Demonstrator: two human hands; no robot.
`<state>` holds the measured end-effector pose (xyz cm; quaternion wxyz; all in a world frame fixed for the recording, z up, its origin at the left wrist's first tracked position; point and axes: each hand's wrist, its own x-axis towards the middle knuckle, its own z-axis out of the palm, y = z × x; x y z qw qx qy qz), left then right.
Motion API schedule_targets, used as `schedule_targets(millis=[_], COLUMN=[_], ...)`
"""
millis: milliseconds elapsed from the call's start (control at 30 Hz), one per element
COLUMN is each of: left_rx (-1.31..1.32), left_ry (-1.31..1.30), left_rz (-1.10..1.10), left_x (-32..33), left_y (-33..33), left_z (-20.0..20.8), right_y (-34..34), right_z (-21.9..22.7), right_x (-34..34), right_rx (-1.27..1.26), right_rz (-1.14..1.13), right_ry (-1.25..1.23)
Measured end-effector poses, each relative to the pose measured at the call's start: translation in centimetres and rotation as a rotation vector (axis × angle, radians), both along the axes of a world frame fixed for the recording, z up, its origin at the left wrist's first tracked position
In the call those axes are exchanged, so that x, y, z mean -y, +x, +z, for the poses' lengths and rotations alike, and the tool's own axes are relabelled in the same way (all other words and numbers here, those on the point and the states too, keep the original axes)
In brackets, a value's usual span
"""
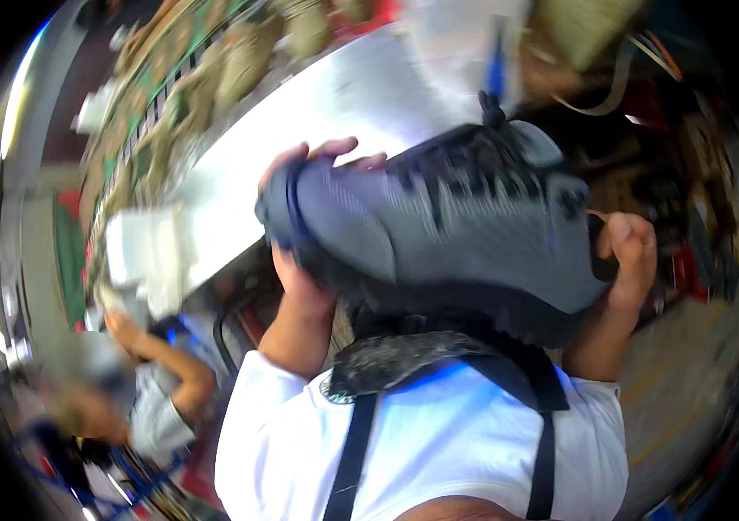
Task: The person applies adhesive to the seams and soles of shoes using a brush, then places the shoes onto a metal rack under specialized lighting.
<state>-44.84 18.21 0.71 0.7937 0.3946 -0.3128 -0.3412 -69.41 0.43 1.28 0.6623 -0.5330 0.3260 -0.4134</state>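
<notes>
A large grey shoe [474, 243] with dark laces and a black sole is held sideways in front of my chest. Around its left end, where a dark blue band shows, my left hand [300, 269] is wrapped; its fingertips appear above the far edge and the palm is mostly hidden. My right hand [628, 252] is closed at the right end, against a black loop there. Motion blurs the shoe, so fine details of its surface are lost.
A bright metal work table [335, 113] lies beyond the shoe. Several tan shoes [244, 65] stand in a row along its far side. White cloth [161, 256] rests at its left end. Another person [161, 391] in a grey shirt is at the lower left.
</notes>
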Motion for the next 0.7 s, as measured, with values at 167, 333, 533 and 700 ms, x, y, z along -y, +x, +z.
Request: schedule_targets(millis=[167, 333, 533, 700], left_rx=[-0.277, -0.480, -0.377, -0.259], left_ry=[0.084, -0.100, -0.068, 0.008], left_rz=[0.286, 0.446, 0.595, 0.694], left_x=[-8.3, -12.0, -11.0, -9.7], left_y=[4.8, 3.9, 4.9, 6.5], left_z=[-3.7, -5.5, -4.1, -3.9], right_y=[10.0, 14.3, 19.2, 22.3], right_z=[-1.3, -1.8, -2.5, -4.4], right_x=[-3.3, -2.7, -1.0, 0.1], right_rx=[-0.017, -0.048, -0.054, -0.044], right_rz=[0.381, 0.608, 0.620, 0.625], right_ry=[0.195, 0.266, 0.350, 0.325])
